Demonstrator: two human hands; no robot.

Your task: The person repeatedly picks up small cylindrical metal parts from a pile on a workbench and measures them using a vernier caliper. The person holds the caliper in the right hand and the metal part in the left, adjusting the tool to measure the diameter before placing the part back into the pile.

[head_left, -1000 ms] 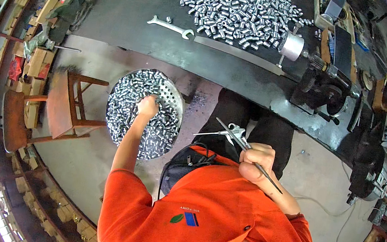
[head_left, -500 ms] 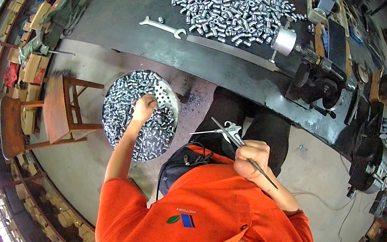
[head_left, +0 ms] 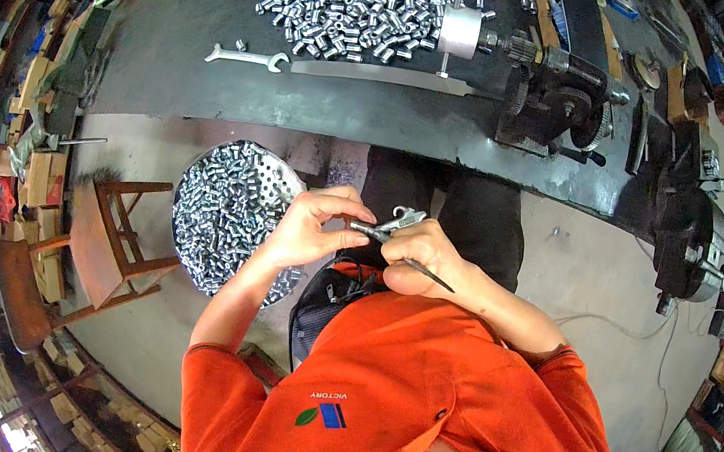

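My left hand, in front of my waist, is closed in a pinch on what looks like a small metal sleeve, partly hidden by the fingers. Close beside it, my right hand is wrapped round a slim dark rod-like tool, whose tapered end sticks out behind the fist. A silver metal piece shows above the same fist; its kind is unclear. The other end of the tool meets the sleeve at my left fingertips. Below left stands a round perforated metal pan heaped with similar short sleeves.
A dark workbench spans the far side, bearing a large pile of shiny sleeves, an open-ended wrench and a geared machine with a silver cylinder. A wooden chair stands left of the pan.
My left hand has come out of the pan and over to my right hand, now with a small sleeve in its fingers. My right hand has shifted left and still grips the tool.
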